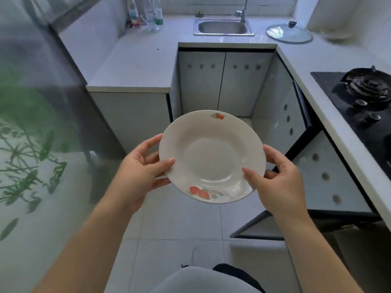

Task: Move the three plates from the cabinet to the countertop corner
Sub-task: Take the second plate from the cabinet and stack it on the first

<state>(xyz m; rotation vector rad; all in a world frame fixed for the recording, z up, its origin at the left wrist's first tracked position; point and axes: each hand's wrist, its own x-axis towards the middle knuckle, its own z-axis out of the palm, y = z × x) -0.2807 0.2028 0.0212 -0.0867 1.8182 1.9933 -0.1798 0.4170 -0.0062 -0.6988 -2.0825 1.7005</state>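
Held over the floor (pixel 179 227) by the left grip (pixel 139 172) and right grip (pixel 277 178) (each pinching its rim, thumb on top), the plate (pixel 211 156) could slip and shatter if either loosens short of the bench (pixel 135 66).

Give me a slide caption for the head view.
Left hand and right hand hold a fruit-patterned plate before the sink.

A: Is the round white ceramic plate (pixel 211 157) plain?
B: No, it has orange-red fruit and green leaves printed at two spots on its rim.
A: And around it?
B: A pale grey stone worktop (pixel 137 66), a black glass hob (pixel 338 92), a red-labelled clear plastic bottle (pixel 132 16), and a green-leaf-patterned frosted glass panel (pixel 31 144).
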